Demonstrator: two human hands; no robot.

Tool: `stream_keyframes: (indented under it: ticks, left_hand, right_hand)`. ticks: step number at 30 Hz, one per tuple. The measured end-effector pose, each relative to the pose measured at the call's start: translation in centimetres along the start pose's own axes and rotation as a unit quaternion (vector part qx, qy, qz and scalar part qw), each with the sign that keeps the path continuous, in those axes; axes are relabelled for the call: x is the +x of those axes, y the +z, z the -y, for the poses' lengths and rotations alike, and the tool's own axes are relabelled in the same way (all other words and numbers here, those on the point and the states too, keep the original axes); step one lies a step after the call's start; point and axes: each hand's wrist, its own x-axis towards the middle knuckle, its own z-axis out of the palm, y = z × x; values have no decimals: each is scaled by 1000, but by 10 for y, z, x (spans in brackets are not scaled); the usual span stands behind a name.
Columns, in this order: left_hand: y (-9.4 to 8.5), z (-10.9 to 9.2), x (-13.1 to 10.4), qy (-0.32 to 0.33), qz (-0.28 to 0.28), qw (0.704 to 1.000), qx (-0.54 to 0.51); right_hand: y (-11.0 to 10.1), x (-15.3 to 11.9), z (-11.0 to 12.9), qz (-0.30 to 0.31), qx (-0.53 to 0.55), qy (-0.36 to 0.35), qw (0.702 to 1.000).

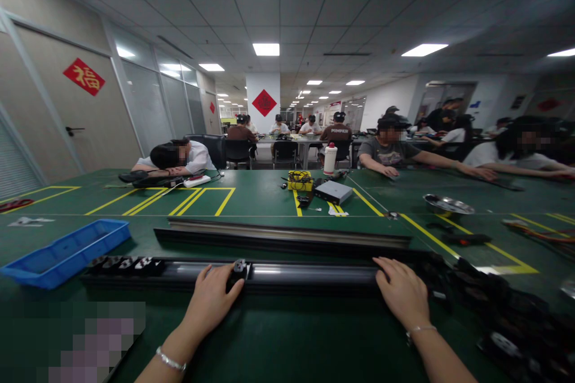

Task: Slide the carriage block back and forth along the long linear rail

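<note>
A long black rail with a shiny channel lies across the green table. My left hand is closed around a small black block with a metal part, which sits in the channel left of the middle. Several similar small parts stand in a row in the rail's left end. Toward the rail's right end, my right hand rests on it with fingers apart, holding nothing that shows. A second long rail lies behind the first.
A blue tray stands at the left. Black parts are piled at the right. Behind are a metal bowl, a grey box, a yellow box with cables and a white bottle. Several people sit around tables.
</note>
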Motion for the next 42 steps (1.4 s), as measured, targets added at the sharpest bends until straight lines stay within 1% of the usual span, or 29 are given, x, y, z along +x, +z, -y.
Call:
stream_keyframes:
  ticks: [7,16,18,23,32,36,39,42]
  left_hand:
    - [6,-1,-2,36,1,999,8]
    - [3,-4,-3,24,9,1000,3]
    - [3,-5,-3,17,0,1000,-2]
    - [4,-3,-1,-5,-51,999,-3]
    - [4,-4,-2,4,-59,998,13]
    - [9,-6,-3,32,-47,998,12]
    - [12,-7,-4,54,-29,998,12]
    - [13,-7,-4,63,-23,998,19]
  right_hand:
    - [1,-2,1,-19,-6,-9,1000]
    - [1,-1,0,-12,-2,-8,1000]
    - [0,-1,-1,-10,-2,-10,1000]
    - [0,-1,-1,-4,0,-12,1000]
    - [1,0,0,-4,-4,-9,1000]
    - [2,-1,0,-17,-4,-11,1000]
    - [2,-1,0,-15,-4,-11,1000]
    - [1,-1,1,-11,-5,-11,1000]
